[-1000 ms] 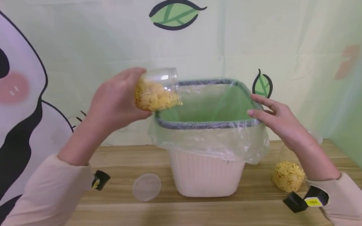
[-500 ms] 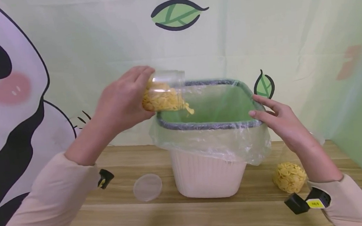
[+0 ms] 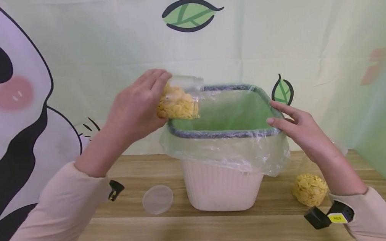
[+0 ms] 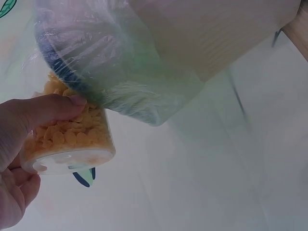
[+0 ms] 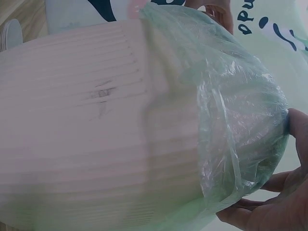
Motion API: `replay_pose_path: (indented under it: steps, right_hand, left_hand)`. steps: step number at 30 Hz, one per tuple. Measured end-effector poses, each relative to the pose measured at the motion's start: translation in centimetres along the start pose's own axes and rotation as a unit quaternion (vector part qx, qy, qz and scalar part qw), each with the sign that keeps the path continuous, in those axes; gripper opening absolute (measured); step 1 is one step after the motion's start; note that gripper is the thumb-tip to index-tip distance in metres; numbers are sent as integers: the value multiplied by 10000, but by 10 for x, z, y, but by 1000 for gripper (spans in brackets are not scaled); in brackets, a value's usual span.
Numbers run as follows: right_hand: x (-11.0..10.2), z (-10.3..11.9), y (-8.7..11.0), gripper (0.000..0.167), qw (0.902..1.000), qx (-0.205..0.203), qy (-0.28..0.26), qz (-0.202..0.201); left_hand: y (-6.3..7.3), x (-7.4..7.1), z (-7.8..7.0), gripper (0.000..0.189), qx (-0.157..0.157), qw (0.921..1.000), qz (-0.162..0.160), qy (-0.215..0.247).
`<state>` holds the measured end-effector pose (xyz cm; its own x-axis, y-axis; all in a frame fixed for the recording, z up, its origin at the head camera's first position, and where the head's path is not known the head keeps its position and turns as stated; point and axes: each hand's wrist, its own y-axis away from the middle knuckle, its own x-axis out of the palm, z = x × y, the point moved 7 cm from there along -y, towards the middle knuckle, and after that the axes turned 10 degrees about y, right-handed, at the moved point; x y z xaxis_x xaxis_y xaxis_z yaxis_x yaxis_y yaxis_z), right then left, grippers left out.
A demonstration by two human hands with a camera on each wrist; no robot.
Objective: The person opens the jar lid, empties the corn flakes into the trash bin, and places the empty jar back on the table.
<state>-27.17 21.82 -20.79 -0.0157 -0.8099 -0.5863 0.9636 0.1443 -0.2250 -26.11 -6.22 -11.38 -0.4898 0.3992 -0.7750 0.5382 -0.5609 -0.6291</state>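
My left hand grips a clear plastic jar part filled with thin yellow flakes. The jar lies tipped almost level, its open mouth over the left side of a pale ribbed trash bin. A thin clear-green bag lines the bin and drapes over its dark rim. In the left wrist view the thumb presses along the jar's side. At the opposite side my right hand holds the bin's rim through the bag, thumb and fingers bent over it. The bin's floor is hidden.
A round clear lid lies on the wooden table left of the bin. To the right stands another clear container of yellow flakes, partly behind my right forearm. A printed backdrop rises behind.
My left hand has moved the jar a little right and tipped its mouth further down. Some flakes were dropping from the mouth half a second ago. The right hand keeps its hold.
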Motion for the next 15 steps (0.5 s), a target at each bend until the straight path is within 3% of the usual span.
replay_pose_path:
  steps: [15]
  right_hand:
    - [0,-1,-1,64,10000,-5,-25,-15]
  left_hand:
    - [-1,3,-8,74,296,9986,61,-442]
